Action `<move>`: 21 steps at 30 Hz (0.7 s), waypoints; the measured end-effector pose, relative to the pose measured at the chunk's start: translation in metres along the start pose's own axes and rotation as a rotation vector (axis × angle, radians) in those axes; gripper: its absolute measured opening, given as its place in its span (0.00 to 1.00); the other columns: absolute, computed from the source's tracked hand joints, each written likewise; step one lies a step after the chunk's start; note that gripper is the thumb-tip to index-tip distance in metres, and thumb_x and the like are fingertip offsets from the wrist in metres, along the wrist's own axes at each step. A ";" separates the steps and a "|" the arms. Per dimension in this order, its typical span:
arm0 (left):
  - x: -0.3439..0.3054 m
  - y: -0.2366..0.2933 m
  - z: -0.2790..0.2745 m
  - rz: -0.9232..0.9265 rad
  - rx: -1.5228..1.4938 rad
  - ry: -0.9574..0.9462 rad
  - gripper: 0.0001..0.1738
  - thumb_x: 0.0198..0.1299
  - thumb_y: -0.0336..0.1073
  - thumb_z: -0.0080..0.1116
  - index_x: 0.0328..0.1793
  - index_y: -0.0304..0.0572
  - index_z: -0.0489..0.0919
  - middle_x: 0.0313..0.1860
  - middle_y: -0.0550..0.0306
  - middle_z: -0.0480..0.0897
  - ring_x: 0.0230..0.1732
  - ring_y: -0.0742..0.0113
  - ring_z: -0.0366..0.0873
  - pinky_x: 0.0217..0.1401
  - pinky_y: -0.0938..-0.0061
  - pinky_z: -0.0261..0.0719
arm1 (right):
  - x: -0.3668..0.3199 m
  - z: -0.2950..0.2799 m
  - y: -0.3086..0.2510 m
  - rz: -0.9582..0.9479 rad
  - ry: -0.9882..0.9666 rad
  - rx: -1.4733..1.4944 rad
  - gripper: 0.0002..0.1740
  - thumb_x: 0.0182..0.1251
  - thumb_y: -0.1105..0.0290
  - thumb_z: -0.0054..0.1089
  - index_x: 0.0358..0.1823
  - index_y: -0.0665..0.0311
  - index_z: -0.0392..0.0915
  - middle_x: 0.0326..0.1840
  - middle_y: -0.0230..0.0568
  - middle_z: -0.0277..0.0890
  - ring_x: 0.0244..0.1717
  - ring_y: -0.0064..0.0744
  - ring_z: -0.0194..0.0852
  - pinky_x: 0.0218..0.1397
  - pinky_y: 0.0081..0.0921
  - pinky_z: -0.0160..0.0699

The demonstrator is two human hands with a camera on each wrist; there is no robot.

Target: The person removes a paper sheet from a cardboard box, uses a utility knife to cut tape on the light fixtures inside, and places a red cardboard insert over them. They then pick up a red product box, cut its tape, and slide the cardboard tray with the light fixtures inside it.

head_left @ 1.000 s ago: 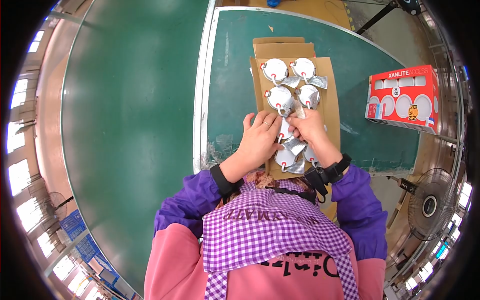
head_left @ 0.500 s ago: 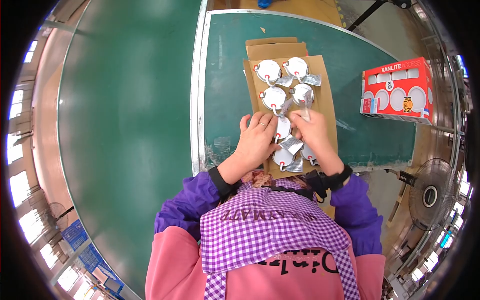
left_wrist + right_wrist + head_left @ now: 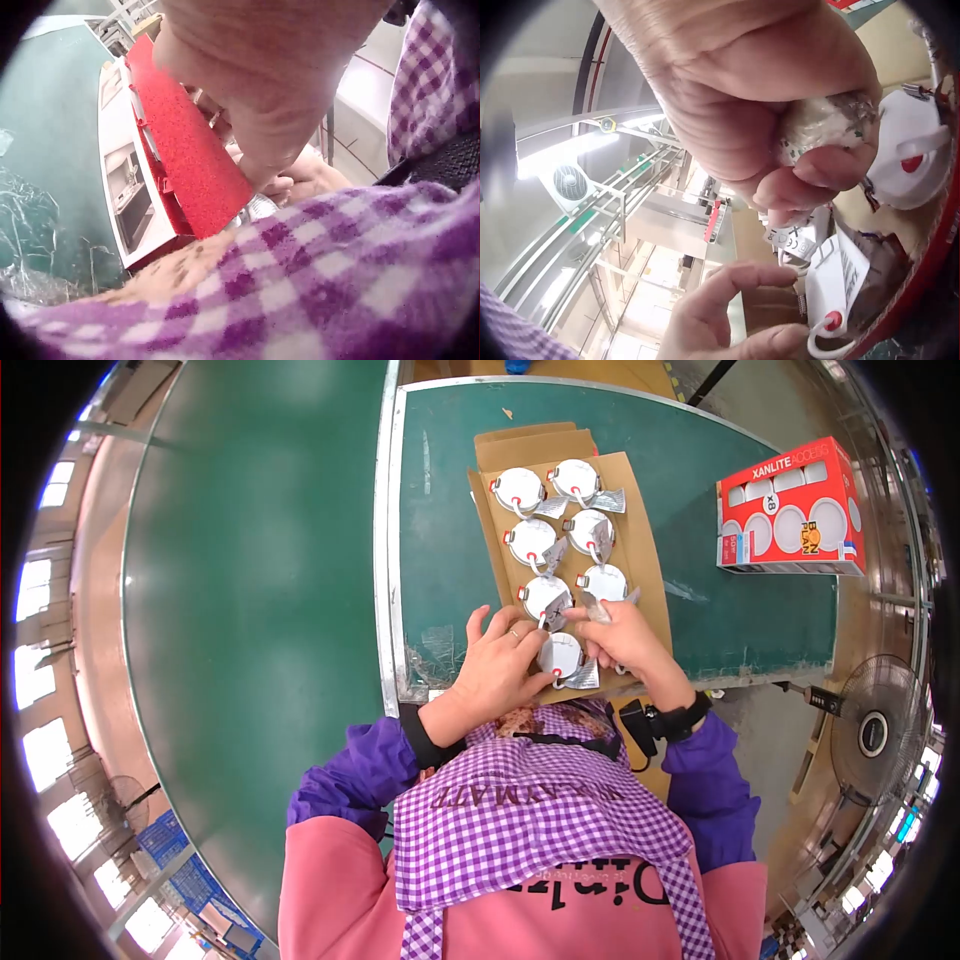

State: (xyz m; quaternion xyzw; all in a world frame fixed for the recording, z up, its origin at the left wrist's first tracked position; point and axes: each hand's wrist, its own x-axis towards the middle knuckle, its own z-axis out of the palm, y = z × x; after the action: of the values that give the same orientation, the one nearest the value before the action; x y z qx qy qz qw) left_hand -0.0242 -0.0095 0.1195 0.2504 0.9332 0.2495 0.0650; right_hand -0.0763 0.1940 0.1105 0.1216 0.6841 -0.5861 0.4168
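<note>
White round lamp units [image 3: 519,490] are packed in two columns in an open cardboard carton [image 3: 642,540]; the carton lies at the near edge of the green worktop [image 3: 700,645], closer to its left edge than to its right; most units bear a silver tag [image 3: 557,613] and a white cable loop [image 3: 826,349]. The left hand [image 3: 497,665] lies over the carton's left side, its fingers spread and thumb apart, beside the nearest unit of the left column; whether it presses on that unit I cannot tell. The right hand [image 3: 635,642] has its fingers curled round a small, crumpled-looking whitish item [image 3: 821,131], its nature unclear, with the forefinger reaching out by the tag next in that column. A red printed box [image 3: 785,510] stands near the worktop's right edge.

The step in hand appears to be tending the units one by one where they lie, most likely their tags; the next move probably calls for the left fingers to steady the nearest unit, while the right ones work lightly at its tag; a careless pull could crease the tag or snag the cable loop.
</note>
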 end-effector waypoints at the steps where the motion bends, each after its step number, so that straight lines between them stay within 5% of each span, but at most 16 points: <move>1: -0.002 0.004 -0.001 -0.054 -0.012 -0.014 0.27 0.39 0.45 0.70 0.47 0.45 0.76 0.49 0.59 0.75 0.60 0.55 0.65 0.66 0.47 0.49 | 0.003 -0.002 0.000 -0.006 0.002 -0.005 0.17 0.59 0.72 0.52 0.49 0.66 0.79 0.15 0.31 0.71 0.10 0.19 0.64 0.14 0.18 0.63; 7: -0.014 0.021 0.012 -0.164 0.024 0.023 0.32 0.38 0.42 0.71 0.52 0.45 0.75 0.48 0.57 0.76 0.61 0.56 0.66 0.66 0.48 0.49 | 0.003 -0.008 0.001 -0.070 -0.037 -0.134 0.06 0.58 0.72 0.53 0.32 0.67 0.78 0.17 0.33 0.74 0.10 0.18 0.66 0.11 0.16 0.61; 21: -0.016 0.018 0.034 -0.171 0.053 0.234 0.28 0.36 0.40 0.70 0.47 0.44 0.77 0.44 0.59 0.77 0.57 0.57 0.69 0.63 0.54 0.54 | 0.016 0.012 0.008 -0.068 0.061 -0.301 0.07 0.52 0.72 0.62 0.29 0.71 0.79 0.17 0.38 0.76 0.12 0.25 0.72 0.15 0.24 0.71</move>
State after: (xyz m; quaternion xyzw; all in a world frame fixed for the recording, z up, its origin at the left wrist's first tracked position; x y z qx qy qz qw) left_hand 0.0062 0.0108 0.0988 0.1406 0.9586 0.2457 -0.0299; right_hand -0.0761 0.1800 0.0936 0.0522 0.7803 -0.4868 0.3891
